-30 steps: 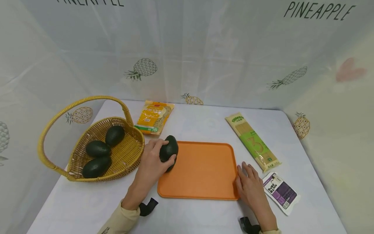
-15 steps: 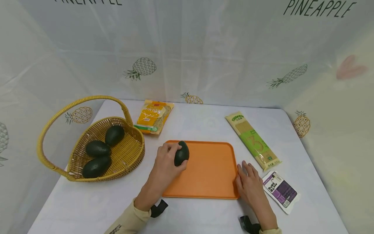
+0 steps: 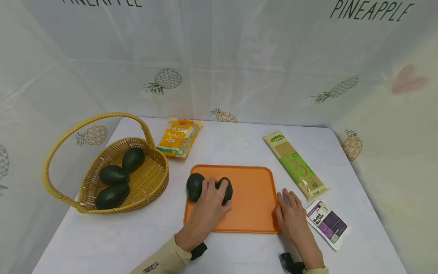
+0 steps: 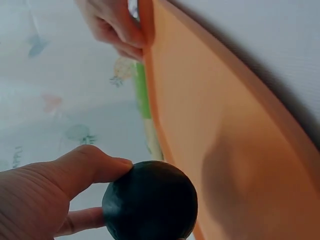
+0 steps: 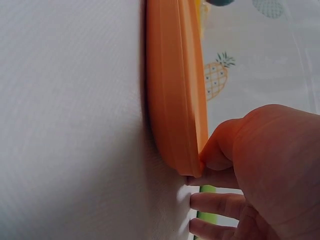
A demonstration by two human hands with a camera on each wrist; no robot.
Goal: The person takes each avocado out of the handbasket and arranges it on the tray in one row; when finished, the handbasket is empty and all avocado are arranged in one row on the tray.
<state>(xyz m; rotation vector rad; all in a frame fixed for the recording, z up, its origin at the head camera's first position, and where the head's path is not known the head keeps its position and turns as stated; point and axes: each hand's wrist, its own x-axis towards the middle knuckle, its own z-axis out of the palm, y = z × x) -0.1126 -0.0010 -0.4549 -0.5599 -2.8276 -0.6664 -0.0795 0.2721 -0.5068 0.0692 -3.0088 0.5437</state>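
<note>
Pineapple-print curtain backs a white surface.

Head view: the left grip is curled round the held avocado within the tray's outline; the loose avocado lies at the left end of the tray, just beside the knuckles. Foreseeable fault: setting one down too close could knock the other rolling, both being rounded. The right grip, fingers extended and clasping nothing, rests at the tray's right edge, near the pouch; a careless sweep could nudge this. Count: five avocados, these two plus three basket avocados; one basket; one tray; three packets, namely the pouch, the yellow bag and the noodle pack.

Left wrist view: thumb and finger bear on smooth skin over small contact areas. Slippage is the likely fault, should pressure ease early. Whether the held avocado touches the tray cannot be told. Count: one avocado, one tray, two grips.

Right wrist view: the thumb touches the tray's corner; the other fingers extend beyond it. Should that light contact lift, the tray could slide under a push. Count: one tray, one grip.
</note>
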